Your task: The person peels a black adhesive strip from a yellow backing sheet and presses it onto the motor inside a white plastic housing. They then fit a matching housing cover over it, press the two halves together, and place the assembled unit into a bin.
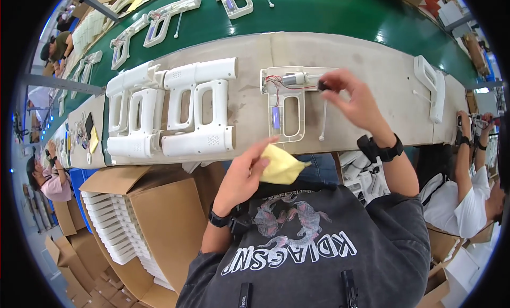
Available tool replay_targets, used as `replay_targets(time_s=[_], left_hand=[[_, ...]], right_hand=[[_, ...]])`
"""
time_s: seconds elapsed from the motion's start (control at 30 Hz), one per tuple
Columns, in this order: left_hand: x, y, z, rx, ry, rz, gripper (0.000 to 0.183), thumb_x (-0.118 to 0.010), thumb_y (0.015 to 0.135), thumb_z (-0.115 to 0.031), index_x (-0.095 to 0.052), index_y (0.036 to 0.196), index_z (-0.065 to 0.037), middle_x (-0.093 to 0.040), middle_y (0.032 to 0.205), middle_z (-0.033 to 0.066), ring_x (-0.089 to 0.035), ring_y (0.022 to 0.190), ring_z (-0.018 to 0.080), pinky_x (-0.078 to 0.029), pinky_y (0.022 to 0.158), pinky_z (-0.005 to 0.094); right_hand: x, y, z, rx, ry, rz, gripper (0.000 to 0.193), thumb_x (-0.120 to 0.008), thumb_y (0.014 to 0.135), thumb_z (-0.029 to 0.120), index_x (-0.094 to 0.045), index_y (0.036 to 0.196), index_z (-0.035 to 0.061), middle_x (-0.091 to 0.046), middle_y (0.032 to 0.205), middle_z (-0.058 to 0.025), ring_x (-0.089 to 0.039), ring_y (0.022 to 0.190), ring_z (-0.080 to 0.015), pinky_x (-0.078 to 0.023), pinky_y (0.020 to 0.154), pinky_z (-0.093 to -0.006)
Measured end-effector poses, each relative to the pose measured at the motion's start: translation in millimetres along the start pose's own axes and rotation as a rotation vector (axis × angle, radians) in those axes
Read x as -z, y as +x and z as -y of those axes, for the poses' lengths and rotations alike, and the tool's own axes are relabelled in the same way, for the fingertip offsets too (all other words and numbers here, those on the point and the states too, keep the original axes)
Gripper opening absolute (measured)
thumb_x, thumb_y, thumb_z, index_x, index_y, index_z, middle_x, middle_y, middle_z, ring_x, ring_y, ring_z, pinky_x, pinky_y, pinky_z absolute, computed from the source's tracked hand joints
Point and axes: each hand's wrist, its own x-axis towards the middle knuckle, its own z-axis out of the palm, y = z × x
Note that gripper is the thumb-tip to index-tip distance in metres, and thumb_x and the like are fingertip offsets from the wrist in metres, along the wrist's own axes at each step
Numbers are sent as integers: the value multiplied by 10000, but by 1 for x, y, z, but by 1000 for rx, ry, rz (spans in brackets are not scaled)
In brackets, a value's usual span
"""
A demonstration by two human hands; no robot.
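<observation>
A yellow cloth (284, 165) hangs from my left hand (243, 176), gripped by its fingers just in front of the table edge. My right hand (355, 100) pinches a small black part (322, 85) over the barrel end of an open white gun-shaped housing half (264, 80). That housing lies on the table with its handle toward me. Inside it are a silver motor (292, 79), red wires (273, 80) and a purple battery (275, 118). Below my right hand, a thin white rod with a ball tip (323, 122) lies beside the handle. My fingers partly cover the barrel.
Several white housing shells (199, 71) lie in pairs at left. Another housing (436, 95) rests at right. Beyond the table, a green conveyor (319, 21) carries more open housings. A cardboard box (167, 217) of stacked white parts stands below left. Co-workers sit at both sides.
</observation>
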Motion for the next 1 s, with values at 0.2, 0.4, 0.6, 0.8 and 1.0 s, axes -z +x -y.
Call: replay_targets(time_s=[0.2, 0.4, 0.6, 0.8, 1.0], left_hand=[[4, 80, -44, -225, 295, 40, 304, -454, 1000, -37, -660, 1223, -41, -724, 966, 122, -672, 863, 236, -511, 821, 338], [-17, 162, -57, -210, 858, -62, 319, -626, 930, -240, -667, 1188, -56, -716, 811, 172, -693, 767, 374, -548, 717, 436], [-41, 184, -57, -194, 1216, -34, 349, -726, 871, -304, -657, 1137, -89, -694, 762, 179, -688, 771, 377, -536, 694, 468], [-40, 191, -58, -178, 1202, 9, 271, -729, 882, -263, -663, 1112, -136, -688, 735, 150, -684, 755, 364, -507, 651, 463], [-41, 189, -61, -267, 1265, 29, 231, -704, 900, -218, -667, 1114, -141, -697, 724, 134, -685, 717, 343, -510, 637, 447]], right_hand=[[27, 4, -69, -141, 107, -477, 292, -704, 943, 118, -670, 1219, 29, -673, 1040, -32, -599, 914, -94, -492, 849, -250], [18, -6, -107, -289, 337, -602, 299, -712, 946, 131, -674, 1218, 13, -679, 1057, -35, -612, 953, -89, -494, 861, -240], [13, -12, -115, -300, 446, -612, 303, -730, 938, 138, -678, 1208, 8, -682, 1055, -25, -620, 970, -90, -497, 879, -236], [13, -16, -116, -293, 459, -609, 288, -720, 945, 125, -675, 1202, 2, -680, 1049, -23, -620, 964, -83, -496, 878, -225], [11, -17, -118, -256, 465, -595, 276, -708, 949, 102, -671, 1206, 8, -679, 1050, -23, -623, 958, -84, -498, 874, -223]])
